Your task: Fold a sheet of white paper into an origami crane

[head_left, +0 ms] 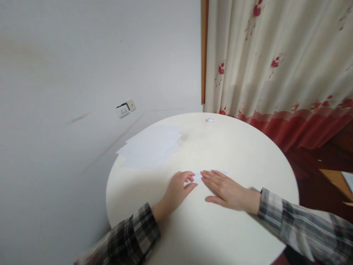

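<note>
A narrow piece of white paper [197,177], seemingly folded, lies on the round white table [220,235]. Stretched flat over its right part is my right hand [224,189], fingers extended and thumb out to the side. My left hand [179,187] is at the paper's left end, its fingers curved and its thumb held apart from them. Whether the left fingertips touch the paper, I cannot tell. Much of the strip is hidden beneath my right hand.
Several loose white sheets [154,145] overlap at the table's back left. A crumpled bit of paper [210,120] lies near the far edge. Beyond are a wall with a socket [122,111] and a flowered curtain [256,73].
</note>
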The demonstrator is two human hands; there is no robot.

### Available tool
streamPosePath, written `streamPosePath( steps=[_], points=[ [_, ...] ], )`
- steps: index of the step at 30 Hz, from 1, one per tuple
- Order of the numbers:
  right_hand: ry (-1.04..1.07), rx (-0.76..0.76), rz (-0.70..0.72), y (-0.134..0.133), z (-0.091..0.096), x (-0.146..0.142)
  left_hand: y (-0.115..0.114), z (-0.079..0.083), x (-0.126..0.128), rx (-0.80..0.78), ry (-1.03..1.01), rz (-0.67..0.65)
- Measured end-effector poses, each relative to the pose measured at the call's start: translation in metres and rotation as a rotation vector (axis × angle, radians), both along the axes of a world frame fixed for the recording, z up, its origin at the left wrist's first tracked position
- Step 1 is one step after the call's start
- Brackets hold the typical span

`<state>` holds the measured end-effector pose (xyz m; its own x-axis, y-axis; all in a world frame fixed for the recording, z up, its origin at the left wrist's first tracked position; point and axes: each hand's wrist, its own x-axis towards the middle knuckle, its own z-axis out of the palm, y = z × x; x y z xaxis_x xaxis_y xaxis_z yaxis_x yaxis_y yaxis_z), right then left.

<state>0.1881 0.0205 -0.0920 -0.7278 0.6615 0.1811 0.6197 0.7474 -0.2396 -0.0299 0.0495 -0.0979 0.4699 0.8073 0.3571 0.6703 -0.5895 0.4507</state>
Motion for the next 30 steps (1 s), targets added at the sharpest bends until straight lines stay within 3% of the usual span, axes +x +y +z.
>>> streamPosePath(
  steps=[3, 10, 15, 17, 20, 23, 30],
  points=[
    [-0.006, 0.006, 0.002, -0.001, 0.001, 0.0, 0.005, 0.007, 0.009, -0.107, 0.081, 0.066],
    [0.011, 0.017, 0.003, -0.002, -0.001, 0.001, 0.005, 0.021, 0.013, -0.071, 0.293, 0.115],
    [-0.003, 0.014, 0.0, -0.002, -0.002, 0.001, 0.002, 0.019, 0.01, -0.01, 0.345, 0.135],
    [-0.015, 0.016, -0.002, -0.001, -0.002, 0.001, -0.001, 0.013, 0.008, 0.096, 0.37, 0.083],
    [-0.012, 0.023, 0.001, -0.001, -0.003, 0.001, -0.005, 0.005, 0.0, 0.285, 0.398, -0.103],
    [-0.025, 0.03, 0.002, 0.0, -0.003, 0.001, -0.008, 0.003, -0.012, 0.384, 0.47, -0.229],
    [-0.039, 0.032, 0.001, 0.0, -0.003, 0.001, -0.013, 0.004, -0.034, 0.366, 0.449, -0.199]
  ],
)
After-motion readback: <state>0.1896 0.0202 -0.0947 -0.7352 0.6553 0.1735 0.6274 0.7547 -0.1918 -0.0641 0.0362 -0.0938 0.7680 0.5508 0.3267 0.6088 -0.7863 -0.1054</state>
